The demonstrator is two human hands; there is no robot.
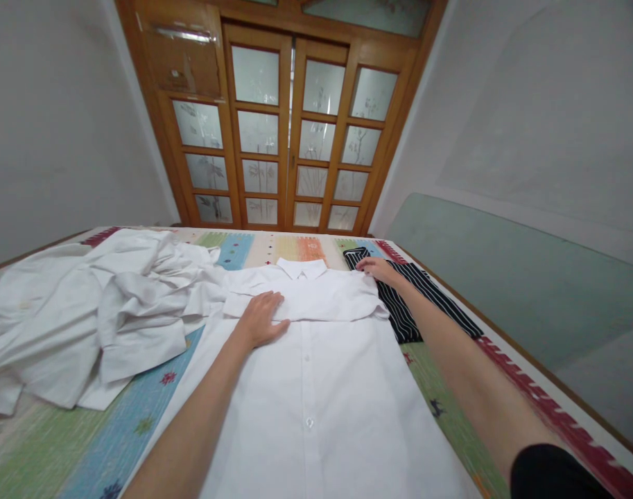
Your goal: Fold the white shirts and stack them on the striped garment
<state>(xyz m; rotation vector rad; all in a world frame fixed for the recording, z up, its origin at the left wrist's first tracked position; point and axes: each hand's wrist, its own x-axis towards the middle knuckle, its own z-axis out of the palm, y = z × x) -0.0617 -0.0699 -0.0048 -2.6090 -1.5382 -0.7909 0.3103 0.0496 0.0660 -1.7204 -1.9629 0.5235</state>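
Observation:
A white button-up shirt (337, 388) lies spread flat in front of me, its collar at the far end and its button line facing up. Its sleeves are laid across the chest, just below the collar. My left hand (263, 319) rests flat with its fingers stretched on the folded sleeve and upper chest. At the shirt's right shoulder, my right hand (377, 267) has its fingertips at the cloth edge; whether they pinch the fabric is hard to make out. Just beyond that shoulder is black cloth with white stripes (404, 315).
A loose heap of white cloth (134, 312) covers the left side. Everything lies on a colourful striped bedspread (154, 388). Wooden doors with glass panes (290, 138) stand beyond the far edge. A pale green panel (503, 277) runs along the right wall.

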